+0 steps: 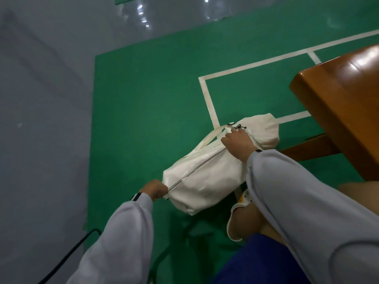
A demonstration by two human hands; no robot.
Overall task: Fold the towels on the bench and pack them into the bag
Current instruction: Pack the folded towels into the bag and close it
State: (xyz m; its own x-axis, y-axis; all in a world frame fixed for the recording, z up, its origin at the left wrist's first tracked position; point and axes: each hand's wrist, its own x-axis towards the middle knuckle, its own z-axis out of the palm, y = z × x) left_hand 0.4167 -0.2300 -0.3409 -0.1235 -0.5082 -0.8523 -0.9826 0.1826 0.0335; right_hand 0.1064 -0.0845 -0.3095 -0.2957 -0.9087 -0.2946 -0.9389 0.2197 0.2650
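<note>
**Figure: White bag held at both ends above the green floor**

I am holding the white bag [207, 181] in the air over the green floor [147, 95], beside the wooden counter [338, 95] at right. My left hand [154, 189] is clenching into a fist around the near end of the bag, where the zipper [196, 171] ends. My right hand [238, 142] is closing its fingers on the far end, beside the black pulls [239, 126]. The zipper is running shut between my two hands. A strap [209, 136] is looping off the far end.
</note>
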